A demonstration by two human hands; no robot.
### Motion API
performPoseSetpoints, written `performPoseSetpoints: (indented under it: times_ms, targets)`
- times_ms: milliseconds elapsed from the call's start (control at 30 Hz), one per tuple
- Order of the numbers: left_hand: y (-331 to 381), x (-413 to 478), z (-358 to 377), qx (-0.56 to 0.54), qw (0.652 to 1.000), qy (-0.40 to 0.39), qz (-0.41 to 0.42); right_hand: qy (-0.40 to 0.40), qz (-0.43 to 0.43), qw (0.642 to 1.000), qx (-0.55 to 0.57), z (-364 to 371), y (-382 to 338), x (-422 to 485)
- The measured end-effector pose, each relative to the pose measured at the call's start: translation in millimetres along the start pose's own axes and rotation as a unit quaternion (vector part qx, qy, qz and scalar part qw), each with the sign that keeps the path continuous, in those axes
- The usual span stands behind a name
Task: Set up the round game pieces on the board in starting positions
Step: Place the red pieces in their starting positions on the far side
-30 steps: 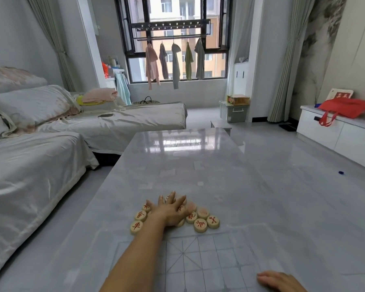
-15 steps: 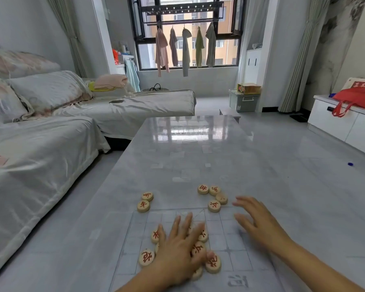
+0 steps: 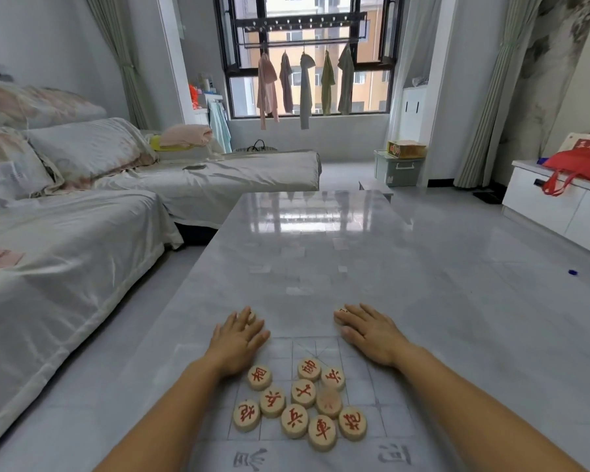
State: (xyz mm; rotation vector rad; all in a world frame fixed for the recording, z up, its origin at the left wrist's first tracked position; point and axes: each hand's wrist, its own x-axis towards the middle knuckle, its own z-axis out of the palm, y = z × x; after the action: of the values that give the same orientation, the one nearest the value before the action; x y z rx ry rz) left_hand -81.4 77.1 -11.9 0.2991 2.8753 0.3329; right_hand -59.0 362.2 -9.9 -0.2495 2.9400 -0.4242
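Grey marble-look table (image 3: 321, 253) carries a clear board (image 3: 372, 400) w/ a faint grid. The board lies at the table's near edge, approx. centred btwn the left and right edges, w/ a margin of table top on each side. Ten round pieces (image 3: 304, 401), pale wood w/ red characters, sit bunched on the board's middle, most touching a neighbour. One on the cluster's right side is blurred, face unreadable.

Left hand (image 3: 241, 338) lies palm down at the board's far-left corner, fingers straight and close together, tips past the board's far edge on the table top. Smth pale shows under those tips; can't tell what. Right hand (image 3: 368, 335) lies palm down at the far-right corner, fingers straight and slightly spread. A red-marked piece (image 3: 340, 311) peeks out from under its index fingertip, just beyond the board's far edge. Neither hand curls round anything.

Both forearms come in over the table's near edge, one each side of the cluster. The left wrist is just beside the nearest piece; can't tell if touching.

From the fingertips to the table's far edge runs glossy top reflecting the window. A narrow strip of floor (image 3: 491, 260) separates the table's left edge from the sofa (image 3: 65, 267). Off the right edge the floor opens wide, w/ a white cabinet (image 3: 559, 212) well apart.
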Motion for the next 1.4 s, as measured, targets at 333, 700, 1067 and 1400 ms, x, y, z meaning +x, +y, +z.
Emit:
performPoseSetpoints:
  times_ms: [333, 700, 1067, 1400]
  targets:
    - [4.1, -109.5, 25.1, -0.020, 0.991, -0.031, 0.126, 0.057, 0.005, 0.998, 0.010, 29.4, -20.0, -120.4]
    - [36.0, -108.9, 1.4, -0.085, 0.986, 0.102, 0.098, 0.092, -0.053, 0.994, 0.041, -15.4, -67.6, -90.5]
    - [70.0, -75.8, 26.4, -0.070, 0.986, 0.142, 0.054, 0.014, 0.010, 0.999, 0.031, -9.7, -79.8, -30.4]
    - [55.1, -59.2, 4.6, -0.170, 0.979, 0.101, -0.042, 0.052, 0.032, 0.994, 0.087, -5.3, -64.5, -20.4]
